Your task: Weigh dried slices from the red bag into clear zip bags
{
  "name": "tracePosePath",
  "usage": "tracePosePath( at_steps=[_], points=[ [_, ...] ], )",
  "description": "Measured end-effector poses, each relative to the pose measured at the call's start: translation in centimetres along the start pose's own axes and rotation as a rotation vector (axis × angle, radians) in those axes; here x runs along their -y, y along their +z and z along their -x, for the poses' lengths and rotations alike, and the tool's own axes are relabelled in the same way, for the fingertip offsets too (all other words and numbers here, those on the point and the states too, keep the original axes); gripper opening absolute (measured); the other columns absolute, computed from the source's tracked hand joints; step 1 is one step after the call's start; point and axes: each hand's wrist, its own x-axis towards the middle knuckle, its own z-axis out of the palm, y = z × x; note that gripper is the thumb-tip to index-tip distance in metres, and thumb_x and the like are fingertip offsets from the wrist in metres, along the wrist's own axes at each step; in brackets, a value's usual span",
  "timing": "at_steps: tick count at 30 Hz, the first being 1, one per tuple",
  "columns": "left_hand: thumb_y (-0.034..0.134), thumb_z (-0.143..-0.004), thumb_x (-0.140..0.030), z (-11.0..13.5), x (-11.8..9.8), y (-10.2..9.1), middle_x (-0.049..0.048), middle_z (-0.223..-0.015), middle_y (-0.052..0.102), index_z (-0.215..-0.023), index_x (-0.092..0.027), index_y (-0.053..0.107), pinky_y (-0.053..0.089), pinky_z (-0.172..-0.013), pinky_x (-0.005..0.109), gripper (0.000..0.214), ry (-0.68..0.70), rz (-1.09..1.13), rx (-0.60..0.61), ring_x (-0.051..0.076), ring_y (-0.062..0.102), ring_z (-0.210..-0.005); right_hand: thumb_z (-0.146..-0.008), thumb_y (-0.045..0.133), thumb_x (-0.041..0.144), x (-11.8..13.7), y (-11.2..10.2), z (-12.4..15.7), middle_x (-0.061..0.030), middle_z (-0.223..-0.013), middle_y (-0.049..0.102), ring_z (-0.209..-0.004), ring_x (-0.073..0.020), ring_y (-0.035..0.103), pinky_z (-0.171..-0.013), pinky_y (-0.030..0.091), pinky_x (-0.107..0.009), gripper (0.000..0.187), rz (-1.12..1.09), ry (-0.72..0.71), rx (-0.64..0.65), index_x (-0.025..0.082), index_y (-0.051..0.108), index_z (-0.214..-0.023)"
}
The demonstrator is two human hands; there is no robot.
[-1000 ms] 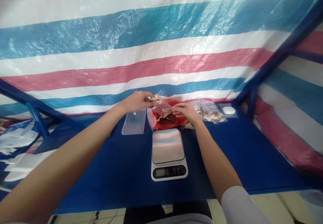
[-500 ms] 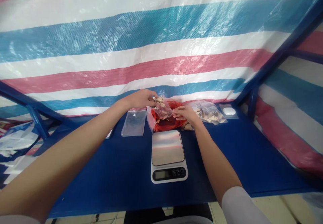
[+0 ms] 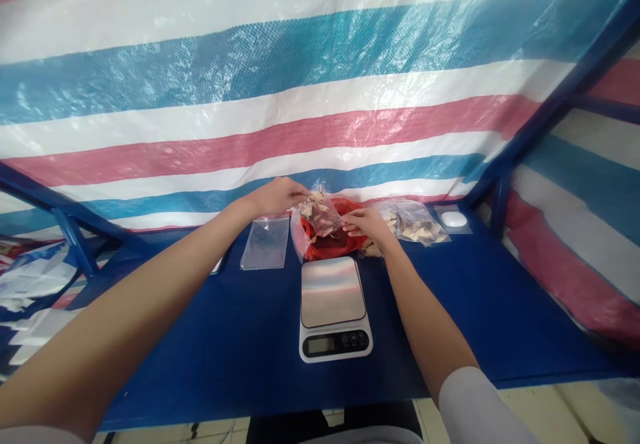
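A clear plastic bag [image 3: 325, 219] with pale dried slices in it is held tilted above a red plastic bag [image 3: 330, 251]. My left hand [image 3: 283, 194] is closed at the clear bag's upper left side. On its right edge, my right hand [image 3: 367, 224] pinches the plastic. The red bag stands open, with a few brown pieces visible inside. In front of it lies a white kitchen scale [image 3: 334, 307] with a shiny plate; no digits can be made out on its display.
Flat clear bags [image 3: 265, 243] lie left of the red bag. To the right are filled clear bags of dried slices [image 3: 417, 225] and a white oval object [image 3: 454, 220] on a clear bag. A striped tarp [image 3: 280, 124] rises behind the blue table [image 3: 240, 344].
My left hand has shifted slightly and its fingers lie closer together on the bag's edge. The slices appear to sit a little lower in the clear bag. My right hand has barely moved.
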Motion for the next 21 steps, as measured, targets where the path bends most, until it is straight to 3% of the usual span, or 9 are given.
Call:
tracePosePath(
  at_steps=[12, 21],
  points=[
    [0.057, -0.085, -0.038, -0.27, 0.65, -0.04, 0.0033, -0.087, 0.078, -0.089, -0.019, 0.079, 0.046, -0.067, 0.025, 0.030, 0.012, 0.016, -0.157, 0.017, 0.066, -0.074, -0.081, 0.072, 0.019, -0.22, -0.06, -0.15, -0.0070, -0.075, 0.076, -0.065, -0.0132, 0.071, -0.058, 0.060, -0.020, 0.006, -0.010, -0.017, 0.012, 0.013, 0.075, -0.080],
    [0.057, -0.084, -0.035, 0.22, 1.02, 0.05, 0.0014, -0.080, 0.077, -0.087, -0.020, 0.080, 0.047, -0.066, 0.024, 0.028, -0.014, 0.040, -0.203, 0.016, 0.067, -0.071, -0.081, 0.071, 0.020, -0.29, 0.20, -0.35, -0.0067, -0.072, 0.074, -0.064, -0.0145, 0.070, -0.056, 0.060, -0.022, 0.008, 0.010, -0.030, 0.007, 0.014, 0.073, -0.078]
  ],
)
